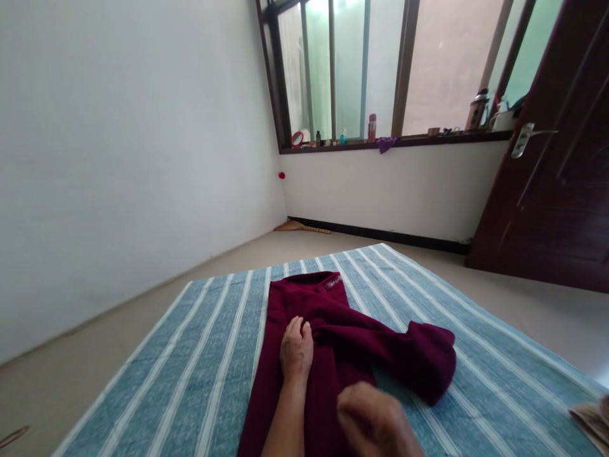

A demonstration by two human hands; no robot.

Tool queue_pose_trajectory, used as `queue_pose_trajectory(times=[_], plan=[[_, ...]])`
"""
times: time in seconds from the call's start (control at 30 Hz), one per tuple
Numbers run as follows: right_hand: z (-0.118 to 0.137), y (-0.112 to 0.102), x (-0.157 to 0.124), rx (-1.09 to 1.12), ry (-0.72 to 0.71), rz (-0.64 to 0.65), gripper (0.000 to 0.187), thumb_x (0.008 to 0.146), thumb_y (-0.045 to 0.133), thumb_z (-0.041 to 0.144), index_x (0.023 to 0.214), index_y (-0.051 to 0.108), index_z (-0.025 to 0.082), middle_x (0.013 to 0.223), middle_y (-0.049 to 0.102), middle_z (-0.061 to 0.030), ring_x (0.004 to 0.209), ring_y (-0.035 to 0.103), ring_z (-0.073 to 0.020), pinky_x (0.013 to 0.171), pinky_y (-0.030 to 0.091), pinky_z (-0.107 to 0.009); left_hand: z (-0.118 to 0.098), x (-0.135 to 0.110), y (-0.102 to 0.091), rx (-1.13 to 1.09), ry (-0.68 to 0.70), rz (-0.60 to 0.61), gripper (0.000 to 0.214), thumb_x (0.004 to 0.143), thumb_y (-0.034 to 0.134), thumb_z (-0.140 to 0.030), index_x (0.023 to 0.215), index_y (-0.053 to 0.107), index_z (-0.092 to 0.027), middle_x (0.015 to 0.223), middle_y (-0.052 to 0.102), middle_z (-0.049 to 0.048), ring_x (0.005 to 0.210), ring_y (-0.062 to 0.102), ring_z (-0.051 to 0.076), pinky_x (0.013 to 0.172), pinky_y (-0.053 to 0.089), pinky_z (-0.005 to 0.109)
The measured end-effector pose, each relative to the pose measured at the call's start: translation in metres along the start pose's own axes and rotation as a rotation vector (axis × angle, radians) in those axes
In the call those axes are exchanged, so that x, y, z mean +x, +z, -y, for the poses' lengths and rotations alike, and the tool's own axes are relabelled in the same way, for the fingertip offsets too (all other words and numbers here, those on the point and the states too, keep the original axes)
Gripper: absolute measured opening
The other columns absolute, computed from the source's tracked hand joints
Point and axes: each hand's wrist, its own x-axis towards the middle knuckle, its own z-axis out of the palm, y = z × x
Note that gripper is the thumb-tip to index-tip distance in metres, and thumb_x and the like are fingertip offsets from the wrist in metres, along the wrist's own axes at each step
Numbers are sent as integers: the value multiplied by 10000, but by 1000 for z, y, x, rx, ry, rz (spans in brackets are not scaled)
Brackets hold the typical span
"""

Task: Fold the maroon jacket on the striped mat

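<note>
A dark maroon garment (333, 343) lies on a blue sheet with white stripes (200, 368); its collar with a small label points away from me and one sleeve is folded out to the right (423, 358). My left hand (295, 351) rests on the garment near its middle, fingers curled and pressed into the fabric. My right hand (375, 422) hovers low over the garment's near part, blurred by motion, fingers curled; I cannot make out whether it grips cloth.
A white wall runs along the left. A window sill (394, 141) with bottles and small items is ahead. A dark wooden door (556, 171) stands at the right. Bare floor surrounds the sheet. Something papery (592, 419) lies at the right edge.
</note>
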Motion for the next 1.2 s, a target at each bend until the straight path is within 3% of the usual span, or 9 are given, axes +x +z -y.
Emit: queue_pose_trajectory(times=[0.07, 0.17, 0.33, 0.5, 0.67, 0.97, 1.07, 1.2], plan=[[-21, -4, 30, 80, 155, 2, 222, 912, 465, 234, 791, 649, 202, 716, 647, -10, 635, 601, -130, 614, 489, -218, 1, 1, 0, -17, -4, -4, 322, 851, 437, -251, 1048, 662, -132, 1175, 662, 148, 1114, 609, 237, 1006, 446, 365], [-55, 2, 60, 138, 330, -130, 186, 871, 516, 268, 828, 673, 178, 784, 673, -31, 709, 621, -162, 681, 489, -260, 2, 1, 0, -36, -15, -3, 330, 832, 453, -250, 1047, 666, -118, 1170, 665, 158, 1106, 613, 243, 1004, 449, 366], [-87, 26, 58, 136, 495, -156, 152, 767, 593, 281, 801, 693, 172, 784, 681, -43, 745, 633, -203, 721, 490, -314, 2, 0, -1, -52, -33, 16, 321, 811, 485, -237, 1065, 660, -147, 1195, 659, 128, 1123, 603, 235, 1013, 442, 371], [-92, 31, 49, 126, 458, -87, 123, 767, 592, 236, 804, 697, 184, 808, 663, -40, 769, 623, -199, 739, 487, -312, -2, 0, -2, -61, -53, 29, 337, 813, 486, -231, 1069, 662, -100, 1197, 650, 163, 1132, 593, 253, 1022, 431, 364], [-96, 35, 49, -29, 394, 9, 111, 775, 588, 168, 792, 696, 189, 816, 635, -47, 795, 600, -205, 738, 471, -307, -6, -1, -5, -63, -64, 24, 333, 817, 487, -219, 1074, 662, -100, 1196, 652, 159, 1131, 594, 253, 1018, 434, 366], [-91, 43, 54, -356, 463, 199, 144, 840, 583, 199, 819, 720, 237, 863, 626, -34, 872, 552, -195, 714, 399, -264, -8, -1, -4, -61, -77, 21, 344, 803, 505, -193, 1076, 664, -56, 1183, 658, 180, 1120, 603, 255, 1011, 439, 354], [-89, 44, 55, -410, 438, 213, 182, 863, 542, 186, 788, 704, 222, 837, 609, -44, 854, 531, -198, 694, 368, -271, -8, -1, -4, -60, -75, 21, 337, 804, 505, -197, 1069, 667, -66, 1177, 662, 176, 1118, 604, 253, 1010, 441, 356], [-90, 46, 54, -355, 388, 130, 264, 877, 444, 147, 701, 636, 187, 771, 577, -60, 800, 498, -204, 693, 339, -288, -7, -1, -4, -56, -72, 19, 337, 804, 501, -201, 1068, 667, -75, 1183, 660, 171, 1119, 603, 261, 1006, 443, 372]])
